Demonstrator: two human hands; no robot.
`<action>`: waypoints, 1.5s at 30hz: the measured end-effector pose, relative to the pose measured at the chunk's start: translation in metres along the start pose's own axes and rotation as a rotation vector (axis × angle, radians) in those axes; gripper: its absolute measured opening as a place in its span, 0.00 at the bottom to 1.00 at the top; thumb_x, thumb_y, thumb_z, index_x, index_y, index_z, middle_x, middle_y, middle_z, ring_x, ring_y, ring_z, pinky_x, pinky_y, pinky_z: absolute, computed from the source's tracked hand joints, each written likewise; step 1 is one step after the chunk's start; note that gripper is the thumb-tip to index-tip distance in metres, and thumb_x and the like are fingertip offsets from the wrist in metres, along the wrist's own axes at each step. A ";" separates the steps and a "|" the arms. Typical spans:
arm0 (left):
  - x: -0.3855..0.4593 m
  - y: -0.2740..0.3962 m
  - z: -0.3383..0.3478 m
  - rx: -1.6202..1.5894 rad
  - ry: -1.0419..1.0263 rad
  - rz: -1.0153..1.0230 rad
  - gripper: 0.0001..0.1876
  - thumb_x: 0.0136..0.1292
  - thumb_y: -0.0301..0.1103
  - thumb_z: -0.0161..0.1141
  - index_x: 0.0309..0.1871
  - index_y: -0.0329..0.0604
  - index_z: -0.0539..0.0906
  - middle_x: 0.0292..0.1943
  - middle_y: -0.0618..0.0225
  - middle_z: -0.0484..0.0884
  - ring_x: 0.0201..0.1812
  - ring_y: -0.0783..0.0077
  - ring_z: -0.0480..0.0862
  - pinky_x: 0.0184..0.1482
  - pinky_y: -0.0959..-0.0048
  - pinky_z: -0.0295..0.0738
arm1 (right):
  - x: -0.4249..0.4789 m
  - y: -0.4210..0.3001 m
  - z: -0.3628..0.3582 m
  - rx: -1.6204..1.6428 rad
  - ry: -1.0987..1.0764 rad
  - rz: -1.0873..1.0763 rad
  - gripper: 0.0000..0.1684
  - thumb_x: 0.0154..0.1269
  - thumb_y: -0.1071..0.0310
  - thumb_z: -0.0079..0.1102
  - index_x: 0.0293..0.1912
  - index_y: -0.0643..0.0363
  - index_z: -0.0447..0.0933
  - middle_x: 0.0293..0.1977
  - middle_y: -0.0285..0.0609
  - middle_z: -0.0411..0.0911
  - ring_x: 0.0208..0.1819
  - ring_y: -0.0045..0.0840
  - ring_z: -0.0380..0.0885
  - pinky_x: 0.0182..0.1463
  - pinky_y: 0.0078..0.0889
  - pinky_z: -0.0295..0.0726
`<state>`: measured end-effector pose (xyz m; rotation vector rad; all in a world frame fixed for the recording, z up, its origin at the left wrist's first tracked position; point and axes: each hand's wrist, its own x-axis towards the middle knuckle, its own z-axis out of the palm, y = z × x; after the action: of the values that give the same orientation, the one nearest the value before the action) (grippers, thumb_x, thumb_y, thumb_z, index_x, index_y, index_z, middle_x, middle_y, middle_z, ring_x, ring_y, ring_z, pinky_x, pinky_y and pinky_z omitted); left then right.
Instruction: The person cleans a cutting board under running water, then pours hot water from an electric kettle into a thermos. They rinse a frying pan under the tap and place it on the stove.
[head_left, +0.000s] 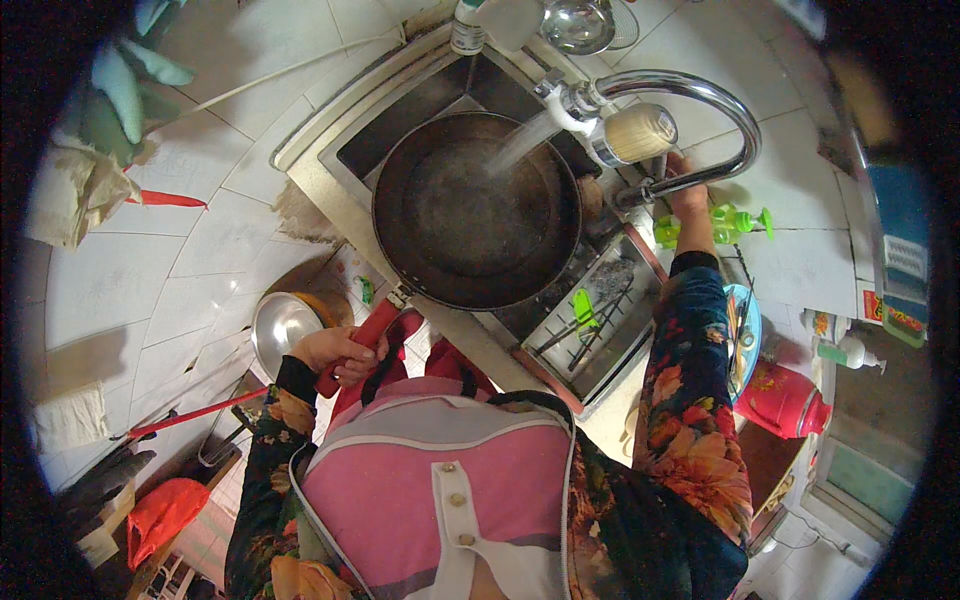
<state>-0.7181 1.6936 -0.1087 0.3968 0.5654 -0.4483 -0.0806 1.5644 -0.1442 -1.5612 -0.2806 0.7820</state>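
My left hand is closed around the red handle of a dark frying pan, which lies over the sink. Water streams into the pan from a filter-headed chrome faucet. Reaching behind the faucet base, my right hand is near the wall and partly hidden by the spout; its fingers are at a metal part, and whether they grip it cannot be told. Beside that wrist stands a green pump bottle.
A second basin at the right holds a wire rack and a green item. A steel bowl is at the left. A blue basin and a red thermos flask stand at the right. A white bottle is behind the sink.
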 end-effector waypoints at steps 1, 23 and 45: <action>0.000 0.001 0.001 0.004 0.010 -0.006 0.10 0.60 0.33 0.59 0.40 0.40 0.71 0.15 0.76 0.63 0.13 0.83 0.62 0.13 0.82 0.55 | 0.000 -0.001 0.001 -0.008 0.030 0.008 0.33 0.72 0.48 0.33 0.60 0.68 0.65 0.57 0.49 0.69 0.60 0.36 0.66 0.67 0.38 0.57; 0.004 -0.003 -0.009 -0.015 -0.066 -0.014 0.11 0.60 0.34 0.59 0.38 0.39 0.70 0.15 0.76 0.64 0.12 0.84 0.63 0.13 0.83 0.56 | 0.000 -0.003 -0.001 -0.122 -0.192 -0.087 0.36 0.67 0.45 0.42 0.63 0.65 0.63 0.59 0.46 0.68 0.60 0.32 0.66 0.65 0.36 0.59; 0.003 -0.008 -0.016 0.114 -0.059 0.021 0.10 0.60 0.34 0.57 0.41 0.43 0.70 0.16 0.79 0.63 0.14 0.86 0.62 0.14 0.83 0.53 | 0.037 0.008 -0.039 -0.032 -0.241 0.122 0.26 0.66 0.52 0.50 0.56 0.60 0.69 0.51 0.40 0.73 0.53 0.30 0.71 0.56 0.36 0.71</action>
<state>-0.7266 1.6938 -0.1253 0.4969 0.4789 -0.4716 -0.0314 1.5542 -0.1650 -1.5253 -0.3773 1.0686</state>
